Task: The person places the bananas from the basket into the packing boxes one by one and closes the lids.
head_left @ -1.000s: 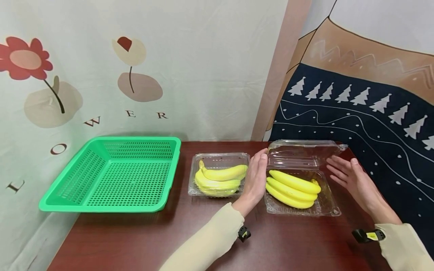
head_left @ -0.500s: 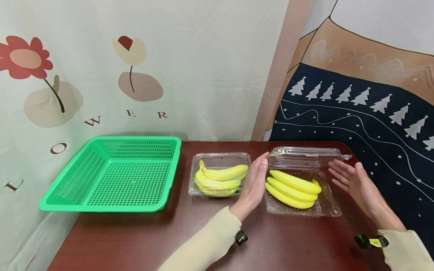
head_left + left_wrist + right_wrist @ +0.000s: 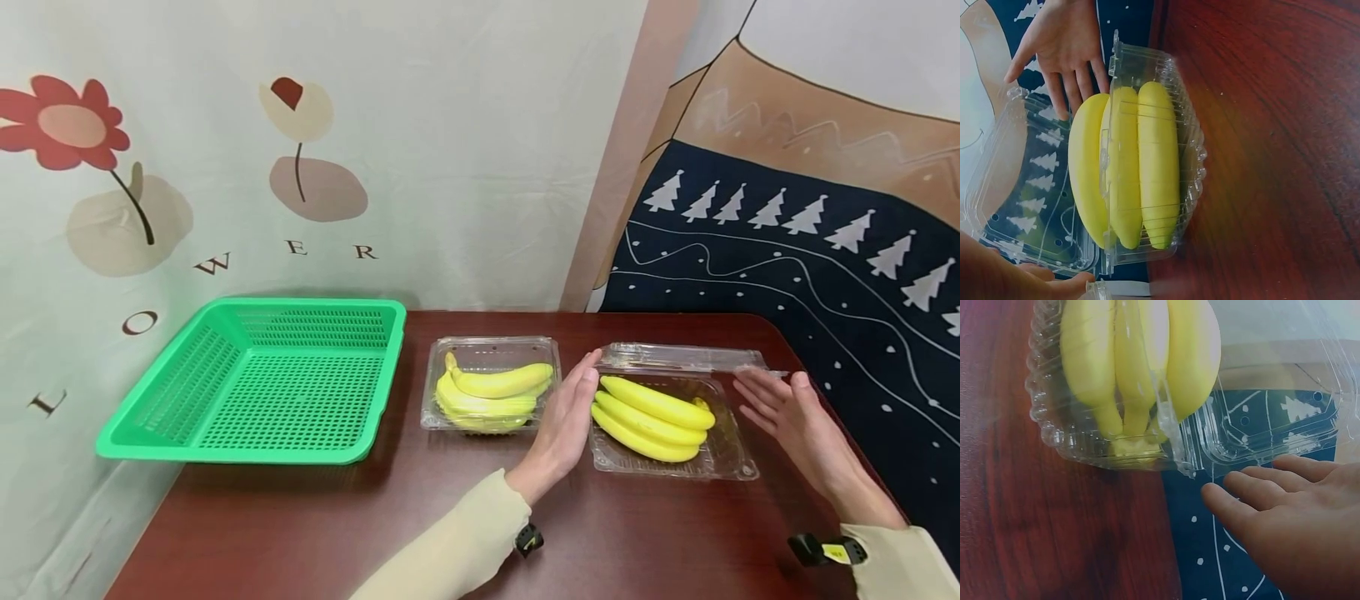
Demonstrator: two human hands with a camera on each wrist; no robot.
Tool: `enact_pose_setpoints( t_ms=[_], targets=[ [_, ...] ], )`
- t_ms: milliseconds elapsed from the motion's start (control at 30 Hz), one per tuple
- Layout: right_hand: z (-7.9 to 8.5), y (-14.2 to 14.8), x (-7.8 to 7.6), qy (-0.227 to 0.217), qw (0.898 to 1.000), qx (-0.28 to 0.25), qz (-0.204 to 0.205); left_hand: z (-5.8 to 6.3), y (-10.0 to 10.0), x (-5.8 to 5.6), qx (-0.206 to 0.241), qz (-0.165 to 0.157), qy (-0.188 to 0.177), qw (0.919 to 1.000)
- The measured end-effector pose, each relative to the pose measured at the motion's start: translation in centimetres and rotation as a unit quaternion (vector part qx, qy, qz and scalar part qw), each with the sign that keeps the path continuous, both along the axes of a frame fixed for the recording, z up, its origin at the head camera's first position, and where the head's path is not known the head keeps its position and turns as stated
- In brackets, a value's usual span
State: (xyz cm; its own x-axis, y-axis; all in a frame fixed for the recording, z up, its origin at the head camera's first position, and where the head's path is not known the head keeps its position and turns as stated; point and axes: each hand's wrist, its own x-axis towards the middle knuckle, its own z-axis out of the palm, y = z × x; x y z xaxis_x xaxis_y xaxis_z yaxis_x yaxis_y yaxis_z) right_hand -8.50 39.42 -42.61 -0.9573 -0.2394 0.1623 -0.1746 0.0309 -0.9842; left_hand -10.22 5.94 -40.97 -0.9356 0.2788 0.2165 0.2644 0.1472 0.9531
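A bunch of yellow bananas point(image 3: 651, 421) lies in the base point(image 3: 723, 457) of a hinged clear plastic fruit box. Behind the bunch, the box's lid point(image 3: 682, 358) is swung up from the base along the far side. My left hand point(image 3: 564, 417) is at the lid's left end, fingers straight and together. At the other end, my right hand point(image 3: 806, 437) has its palm turned inward, with extended fingertips right at the lid's edge. The left wrist view shows the bunch point(image 3: 1125, 169) between the right hand point(image 3: 1071, 47) and the left hand point(image 3: 1016, 275).
A second clear box point(image 3: 489, 425), closed over more bananas point(image 3: 498, 382), stands left of my left hand. Farther left is a green perforated basket point(image 3: 382, 400). Printed cloths hang behind the dark red wooden table point(image 3: 637, 542).
The lid's upper edge has sunk lower in the head view. Both hands have moved slightly down with it, their fingers still straight. The bananas and basket have stayed in place.
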Motion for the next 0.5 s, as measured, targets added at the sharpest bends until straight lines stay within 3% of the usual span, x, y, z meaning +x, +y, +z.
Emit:
enact_pose_setpoints(
  t_ms=[200, 500],
  targets=[
    [-0.4, 0.0, 0.6, -0.01, 1.0, -0.001, -0.007, -0.4, -0.1, 0.6, -0.001, -0.015, 0.001, 0.9999],
    [-0.8, -0.1, 1.1, -0.005, 0.999, -0.031, 0.012, -0.8, -0.4, 1.3, -0.006, -0.025, -0.004, 0.9997]
  ],
)
